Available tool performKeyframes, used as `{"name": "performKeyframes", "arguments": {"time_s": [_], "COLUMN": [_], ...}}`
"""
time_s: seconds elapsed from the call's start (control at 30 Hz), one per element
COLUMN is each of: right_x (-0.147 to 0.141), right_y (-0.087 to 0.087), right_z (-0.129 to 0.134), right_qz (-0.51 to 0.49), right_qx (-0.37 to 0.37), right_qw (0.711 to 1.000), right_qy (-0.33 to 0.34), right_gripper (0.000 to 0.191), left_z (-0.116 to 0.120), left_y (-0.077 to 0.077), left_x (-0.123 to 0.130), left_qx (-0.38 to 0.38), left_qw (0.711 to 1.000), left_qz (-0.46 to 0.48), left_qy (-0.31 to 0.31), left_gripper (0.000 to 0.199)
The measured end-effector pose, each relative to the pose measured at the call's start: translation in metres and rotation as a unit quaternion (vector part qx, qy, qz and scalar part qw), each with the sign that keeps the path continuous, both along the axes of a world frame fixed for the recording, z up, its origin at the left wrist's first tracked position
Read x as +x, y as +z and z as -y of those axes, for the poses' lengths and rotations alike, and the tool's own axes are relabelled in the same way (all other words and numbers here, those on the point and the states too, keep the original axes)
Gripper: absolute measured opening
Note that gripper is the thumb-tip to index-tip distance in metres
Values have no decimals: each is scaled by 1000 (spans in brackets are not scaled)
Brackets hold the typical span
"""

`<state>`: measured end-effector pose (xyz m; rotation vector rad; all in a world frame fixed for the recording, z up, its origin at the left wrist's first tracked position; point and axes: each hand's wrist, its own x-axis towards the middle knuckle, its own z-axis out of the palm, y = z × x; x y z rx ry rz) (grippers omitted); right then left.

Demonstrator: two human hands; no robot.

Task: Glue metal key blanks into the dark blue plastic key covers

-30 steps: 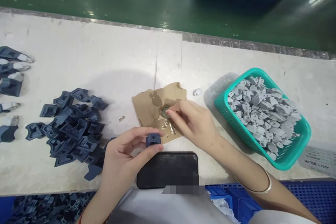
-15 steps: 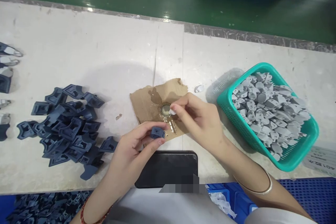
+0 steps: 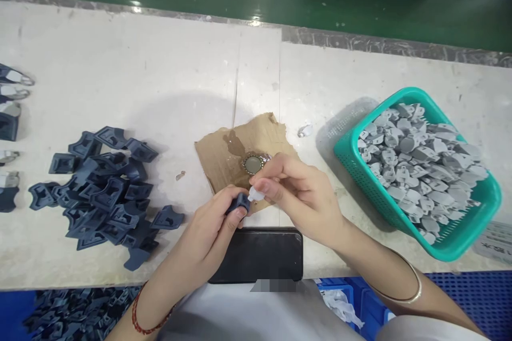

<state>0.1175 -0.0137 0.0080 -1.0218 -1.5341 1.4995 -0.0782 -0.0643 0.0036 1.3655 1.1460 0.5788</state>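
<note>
My left hand [image 3: 218,224] pinches a dark blue plastic part [image 3: 239,202] between thumb and fingers, just in front of the cardboard. A small light grey plastic piece [image 3: 256,195] is between the thumb and forefinger of my right hand [image 3: 298,189]. Its tip is right at the blue part; whether the two touch I cannot tell. Behind the hands, a small round dish [image 3: 253,164] holding a greyish substance sits on a torn piece of brown cardboard [image 3: 216,149], which has wet, shiny stains.
A pile of dark blue parts [image 3: 108,192] lies to the left. At the right stands a green basket [image 3: 352,154] full of grey pieces [image 3: 424,165]. One loose grey piece [image 3: 305,130] lies beside it. A black phone [image 3: 260,256] rests at the table's front edge.
My right hand has moved from the dish toward my left hand, bringing the grey piece up to the blue part. The blue part has been tilted in my left hand.
</note>
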Motion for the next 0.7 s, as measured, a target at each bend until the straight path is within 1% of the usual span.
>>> {"name": "performKeyframes", "arguments": {"time_s": [0.17, 0.33, 0.43, 0.53, 0.7], "right_x": [0, -1, -3, -7, -13], "right_y": [-5, -5, -4, -3, -1], "right_z": [2, 3, 4, 5, 7], "right_qz": [34, 69, 84, 80, 48], "right_qx": [10, 65, 80, 87, 66], "right_qw": [999, 995, 993, 993, 996], "right_qy": [10, 10, 8, 0, 21], "right_gripper": [16, 12, 13, 18, 21], "left_z": [1, 2, 2, 1, 0], "left_y": [-2, -4, -4, -4, -4], "left_x": [-1, -1, -1, -1, -1], "left_qx": [5, -1, -2, -8, -18], "left_qw": [1000, 1000, 1000, 1000, 998], "left_qz": [-5, -4, -2, 8, 28], "left_qy": [3, 8, 13, 28, 44], "left_gripper": [25, 27, 28, 27, 27]}}
